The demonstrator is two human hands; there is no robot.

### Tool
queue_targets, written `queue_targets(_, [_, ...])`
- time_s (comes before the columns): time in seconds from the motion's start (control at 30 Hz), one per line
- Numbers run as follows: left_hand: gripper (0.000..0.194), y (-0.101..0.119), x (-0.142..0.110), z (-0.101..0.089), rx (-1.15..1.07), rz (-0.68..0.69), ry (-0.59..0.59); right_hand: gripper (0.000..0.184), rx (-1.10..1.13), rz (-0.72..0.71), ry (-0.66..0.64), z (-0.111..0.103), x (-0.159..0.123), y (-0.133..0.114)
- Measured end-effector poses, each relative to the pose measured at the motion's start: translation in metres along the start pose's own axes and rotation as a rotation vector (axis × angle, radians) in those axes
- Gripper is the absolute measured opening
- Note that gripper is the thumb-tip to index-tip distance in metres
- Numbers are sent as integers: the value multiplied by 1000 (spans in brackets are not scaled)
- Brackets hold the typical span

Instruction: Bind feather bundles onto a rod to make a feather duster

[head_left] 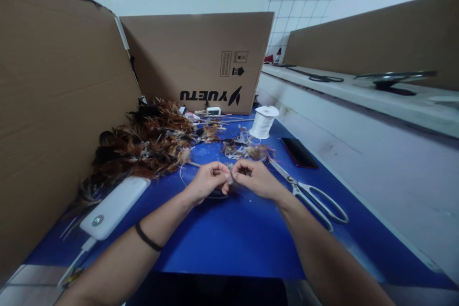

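My left hand and my right hand are close together over the middle of the blue table, fingertips pinched. Between them shows the pale fluff of a small feather, which both hands appear to grip; its lower part is mostly hidden by fingers. A thin white cord curves beside and below my left hand. Just beyond the hands lie small brown feathers and white scraps. Silver scissors rest right of my right hand, handles toward me.
Brown and black feathers are heaped at left, behind a white power bank with a cable. A white spool and a dark phone stand right. Cardboard walls close off the back and left. A white ledge runs along the right.
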State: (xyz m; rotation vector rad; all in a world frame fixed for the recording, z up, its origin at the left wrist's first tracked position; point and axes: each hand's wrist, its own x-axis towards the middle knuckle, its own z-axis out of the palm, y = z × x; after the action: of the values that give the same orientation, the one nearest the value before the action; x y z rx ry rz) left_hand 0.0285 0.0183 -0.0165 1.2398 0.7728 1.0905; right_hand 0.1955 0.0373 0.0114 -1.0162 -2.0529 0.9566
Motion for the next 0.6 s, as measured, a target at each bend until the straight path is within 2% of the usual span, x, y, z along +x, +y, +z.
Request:
queue_targets(0.23, [25,2,0,2,11,-35,99,6,-154,-184,54,2,-2,2])
queue_targets(0.6, [18,-2,2,0,-7,-121,184,11,-370,-437,39,2,-3,4])
